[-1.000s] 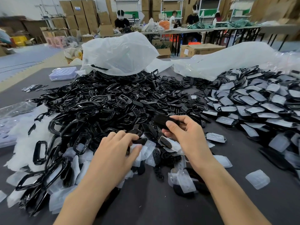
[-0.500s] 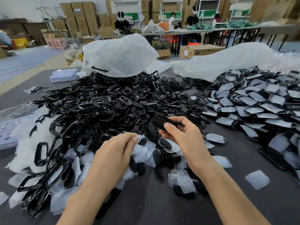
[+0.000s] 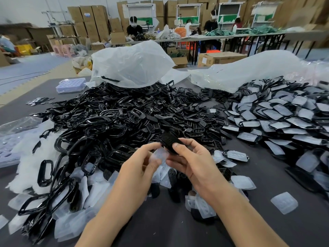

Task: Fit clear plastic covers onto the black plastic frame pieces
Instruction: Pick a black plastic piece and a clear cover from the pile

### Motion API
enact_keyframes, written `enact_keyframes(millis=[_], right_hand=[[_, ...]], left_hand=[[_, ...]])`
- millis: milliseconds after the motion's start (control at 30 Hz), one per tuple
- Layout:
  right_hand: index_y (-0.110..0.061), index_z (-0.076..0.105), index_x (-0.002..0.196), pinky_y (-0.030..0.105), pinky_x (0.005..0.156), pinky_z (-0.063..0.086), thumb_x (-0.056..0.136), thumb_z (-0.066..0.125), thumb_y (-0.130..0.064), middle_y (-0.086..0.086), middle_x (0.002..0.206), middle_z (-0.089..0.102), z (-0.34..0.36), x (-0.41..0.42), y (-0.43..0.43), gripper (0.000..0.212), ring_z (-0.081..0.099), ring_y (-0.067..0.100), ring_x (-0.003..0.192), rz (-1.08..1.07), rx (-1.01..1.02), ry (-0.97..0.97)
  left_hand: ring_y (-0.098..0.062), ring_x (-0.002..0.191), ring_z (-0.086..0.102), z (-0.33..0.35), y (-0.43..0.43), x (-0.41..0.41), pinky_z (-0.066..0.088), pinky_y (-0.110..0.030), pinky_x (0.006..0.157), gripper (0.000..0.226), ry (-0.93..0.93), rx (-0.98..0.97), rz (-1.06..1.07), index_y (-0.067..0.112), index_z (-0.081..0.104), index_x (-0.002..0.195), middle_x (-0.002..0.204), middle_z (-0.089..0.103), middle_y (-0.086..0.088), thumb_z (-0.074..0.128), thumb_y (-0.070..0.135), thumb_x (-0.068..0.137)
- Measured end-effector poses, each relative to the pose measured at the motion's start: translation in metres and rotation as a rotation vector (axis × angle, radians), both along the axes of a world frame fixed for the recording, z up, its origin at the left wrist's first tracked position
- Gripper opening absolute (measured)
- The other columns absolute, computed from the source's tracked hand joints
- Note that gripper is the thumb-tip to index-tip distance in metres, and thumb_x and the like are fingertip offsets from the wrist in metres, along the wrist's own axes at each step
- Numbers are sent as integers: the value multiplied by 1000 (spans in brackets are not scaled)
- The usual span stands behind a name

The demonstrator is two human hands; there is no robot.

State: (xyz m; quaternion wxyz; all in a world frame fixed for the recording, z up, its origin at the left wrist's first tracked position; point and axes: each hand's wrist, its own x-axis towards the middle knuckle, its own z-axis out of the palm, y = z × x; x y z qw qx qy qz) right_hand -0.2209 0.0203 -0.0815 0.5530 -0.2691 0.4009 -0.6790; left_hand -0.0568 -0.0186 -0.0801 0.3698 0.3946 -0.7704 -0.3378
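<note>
While the right hand (image 3: 194, 161) grips a black frame (image 3: 170, 140) and the left hand (image 3: 140, 168) pinches a clear cover (image 3: 159, 155) just beside it, square their edges before pressing.

Hands: two, left hand (image 3: 140, 168) and right hand (image 3: 192, 163). Held items: one black frame piece (image 3: 170, 140), one clear cover (image 3: 159, 155). Plastic bags: two, upper-centre bag (image 3: 131, 63), upper-right bag (image 3: 249, 70).

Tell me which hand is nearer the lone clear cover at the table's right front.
Right. The right hand, gripping a black piece, is up and left of the lone cover; the left hand, pinching a second cover, lies farther left, beyond the right hand.
</note>
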Motion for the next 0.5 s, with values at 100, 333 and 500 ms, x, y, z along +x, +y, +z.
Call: enact_keyframes(millis=[100,333,500], right_hand=[[-5,59,115,29,67,61,97,64,-7,14,102,78,3,-2,0,18,75,21,77,46,-6,-63],[-7,61,110,28,69,61,97,65,-7,16,101,77,3,-4,0,14,77,24,84,-38,5,23],[-11,64,106,23,71,60,96,68,-8,6,89,79,-1,-8,0,11,78,22,87,-170,19,248]], left_hand=[[-11,78,63,-1,1,-2,51,-19,69,30,96,116,0,47,59,112,89,65,14,65,22,95],[-20,62,57,-2,0,-1,50,-30,57,34,164,112,-10,47,71,94,77,66,2,55,18,101],[-6,79,63,2,2,2,46,-10,72,42,140,36,-5,51,68,105,85,64,10,52,12,102]])
